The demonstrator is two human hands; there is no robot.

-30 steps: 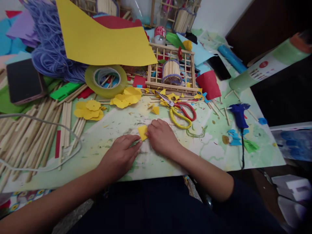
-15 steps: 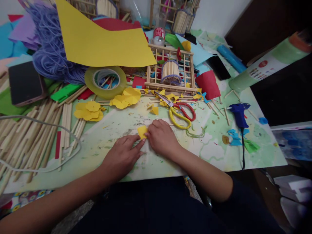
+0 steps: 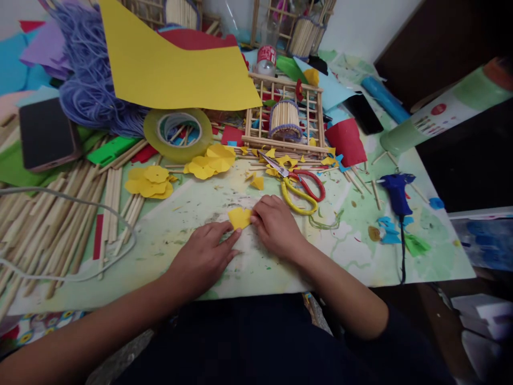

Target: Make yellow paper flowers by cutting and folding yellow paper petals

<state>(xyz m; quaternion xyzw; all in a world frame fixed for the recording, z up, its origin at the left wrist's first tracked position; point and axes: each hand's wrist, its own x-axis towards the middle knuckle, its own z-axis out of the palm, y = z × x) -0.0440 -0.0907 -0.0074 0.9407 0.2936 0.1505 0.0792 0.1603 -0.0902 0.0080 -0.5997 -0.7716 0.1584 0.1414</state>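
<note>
A small piece of yellow paper (image 3: 239,218) lies between my two hands near the front of the table. My left hand (image 3: 206,254) pinches its lower left edge between thumb and forefinger. The fingers of my right hand (image 3: 276,224) are closed on its right edge. Scissors (image 3: 300,188) with one red and one yellow handle lie just beyond my right hand, blades pointing up and left. Yellow paper flowers (image 3: 150,182) rest to the left, and more yellow petal shapes (image 3: 211,161) sit beside the roll of tape (image 3: 178,136).
Wooden sticks (image 3: 56,230) and a white cable (image 3: 128,235) cover the left side. At the back stand a stick frame (image 3: 285,115), a large yellow sheet (image 3: 176,75) and blue-purple yarn (image 3: 92,75). On the right are a blue glue gun (image 3: 396,192) and a green bottle (image 3: 436,115).
My right hand has moved slightly to the right, and more of the yellow paper shows, opened out flatter between my hands. The left hand keeps nearly the same place.
</note>
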